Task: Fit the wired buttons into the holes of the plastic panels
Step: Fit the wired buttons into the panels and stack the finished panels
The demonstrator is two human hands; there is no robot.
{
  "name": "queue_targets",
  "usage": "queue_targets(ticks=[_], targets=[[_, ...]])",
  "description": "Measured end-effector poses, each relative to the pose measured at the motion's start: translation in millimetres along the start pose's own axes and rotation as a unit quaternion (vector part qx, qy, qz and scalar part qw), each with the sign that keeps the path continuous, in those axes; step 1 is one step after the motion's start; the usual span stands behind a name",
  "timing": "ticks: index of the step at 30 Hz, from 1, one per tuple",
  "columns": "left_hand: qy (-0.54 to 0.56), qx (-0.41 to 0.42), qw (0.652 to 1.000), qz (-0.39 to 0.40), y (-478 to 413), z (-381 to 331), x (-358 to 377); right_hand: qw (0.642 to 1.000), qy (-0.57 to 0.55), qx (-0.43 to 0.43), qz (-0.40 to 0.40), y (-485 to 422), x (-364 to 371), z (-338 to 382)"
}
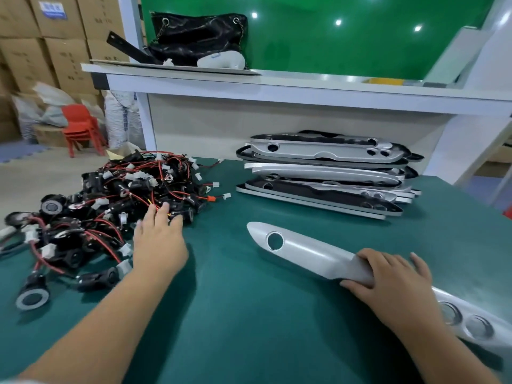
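Note:
A long silver plastic panel (pixel 310 252) lies across the green table (pixel 235 314), with one round hole (pixel 275 240) near its far end and two more holes (pixel 465 321) near its right end. My right hand (pixel 388 281) grips the panel's middle, thumb under its near edge. A tangled pile of black wired buttons (pixel 110 195) with red and black leads lies at the left. My left hand (pixel 159 239) reaches into the pile's right edge with fingers stretched out, touching the buttons and holding nothing.
A stack of several silver and black panels (pixel 327 173) stands at the back right of the table. A white shelf (pixel 277 87) with a black bag (pixel 199 37) rises behind. Cardboard boxes (pixel 55 37) and a red chair (pixel 80 126) stand at the left.

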State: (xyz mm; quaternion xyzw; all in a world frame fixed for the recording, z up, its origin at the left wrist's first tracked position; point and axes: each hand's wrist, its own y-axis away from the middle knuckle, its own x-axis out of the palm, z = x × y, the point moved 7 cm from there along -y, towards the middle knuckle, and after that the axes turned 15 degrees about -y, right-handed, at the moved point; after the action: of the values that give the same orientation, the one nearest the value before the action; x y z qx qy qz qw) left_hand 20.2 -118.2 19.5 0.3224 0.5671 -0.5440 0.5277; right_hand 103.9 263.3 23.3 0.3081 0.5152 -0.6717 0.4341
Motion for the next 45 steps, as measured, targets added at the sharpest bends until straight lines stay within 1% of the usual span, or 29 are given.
queue_targets(ticks=[1, 2, 4, 5, 6, 8, 10, 12, 15, 17, 18, 19, 21, 23, 24, 26, 27, 28, 30, 31, 35, 37, 39, 40, 43, 44, 45], targets=[[-0.041, 0.006, 0.999, 0.034, -6, 2, 5, 1.0, -0.006, -0.007, -0.009, 4, -1, 2], [-0.053, -0.009, 0.995, 0.079, -11, 8, 9, 1.0, -0.012, -0.015, -0.019, 8, -2, 4], [-0.032, -0.055, 0.984, 0.164, -18, 19, 16, 0.999, -0.016, -0.026, -0.04, 10, -5, 7], [-0.02, -0.063, 0.981, 0.183, -18, 19, 18, 0.998, -0.016, -0.027, -0.046, 11, -7, 7], [-0.011, -0.063, 0.981, 0.183, -18, 16, 18, 0.998, -0.015, -0.026, -0.049, 12, -8, 6], [0.013, -0.058, 0.989, 0.139, -18, 10, 13, 0.998, -0.014, -0.02, -0.05, 11, -9, 4], [0.048, -0.056, 0.995, 0.07, -16, 10, 2, 0.999, -0.011, -0.006, -0.041, 10, -8, 0], [0.096, -0.065, 0.993, 0.031, -13, 14, -5, 0.999, -0.01, 0.006, -0.035, 8, -6, -1], [0.193, -0.054, 0.979, 0.027, -2, 5, -18, 0.999, -0.014, 0.013, -0.039, 7, -5, -3], [0.285, -0.035, 0.957, -0.03, 9, -8, -40, 0.999, -0.014, 0.014, -0.049, 7, -6, -3], [0.339, -0.029, 0.938, -0.07, 16, -13, -54, 0.998, -0.014, 0.016, -0.054, 7, -7, -4], [0.402, -0.026, 0.909, -0.105, 23, -17, -69, 0.998, -0.013, 0.02, -0.055, 7, -7, -4], [0.535, -0.016, 0.83, -0.157, 37, -25, -96, 0.998, -0.007, 0.03, -0.062, 7, -7, -7], [0.648, 0.001, 0.74, -0.18, 46, -34, -113, 0.996, -0.01, 0.034, -0.078, 7, -8, -11], [0.705, 0.011, 0.689, -0.172, 47, -40, -114, 0.996, -0.011, 0.036, -0.083, 7, -9, -12], [0.798, 0.016, 0.592, -0.111, 45, -55, -106, 0.995, -0.008, 0.039, -0.087, 8, -9, -14], [0.824, 0.008, 0.561, -0.077, 45, -61, -100, 0.995, -0.008, 0.037, -0.09, 7, -8, -14], [0.832, -0.003, 0.552, -0.052, 44, -65, -94, 0.995, -0.008, 0.033, -0.096, 7, -8, -14], [0.831, -0.021, 0.555, -0.027, 43, -66, -84, 0.995, -0.005, 0.031, -0.098, 6, -8, -15], [0.835, -0.03, 0.548, -0.02, 42, -65, -81, 0.995, -0.005, 0.033, -0.096, 5, -7, -16], [0.874, -0.04, 0.485, 0.0, 42, -59, -78, 0.996, -0.008, 0.046, -0.082, 2, -6, -18], [0.882, -0.036, 0.47, -0.001, 42, -55, -79, 0.996, -0.005, 0.044, -0.075, 2, -5, -18], [0.883, -0.025, 0.47, 0.0, 43, -57, -81, 0.996, -0.002, 0.042, -0.076, 2, -4, -18], [0.88, -0.021, 0.475, 0.003, 43, -59, -82, 0.996, 0.0, 0.042, -0.077, 2, -5, -18], [0.86, -0.025, 0.51, 0.011, 46, -68, -79, 0.996, -0.001, 0.04, -0.085, 2, -6, -18], [0.855, -0.026, 0.517, 0.014, 47, -71, -77, 0.995, -0.003, 0.038, -0.088, 2, -7, -18], [0.855, -0.026, 0.518, 0.02, 48, -74, -76, 0.995, -0.004, 0.036, -0.091, 3, -9, -18]])
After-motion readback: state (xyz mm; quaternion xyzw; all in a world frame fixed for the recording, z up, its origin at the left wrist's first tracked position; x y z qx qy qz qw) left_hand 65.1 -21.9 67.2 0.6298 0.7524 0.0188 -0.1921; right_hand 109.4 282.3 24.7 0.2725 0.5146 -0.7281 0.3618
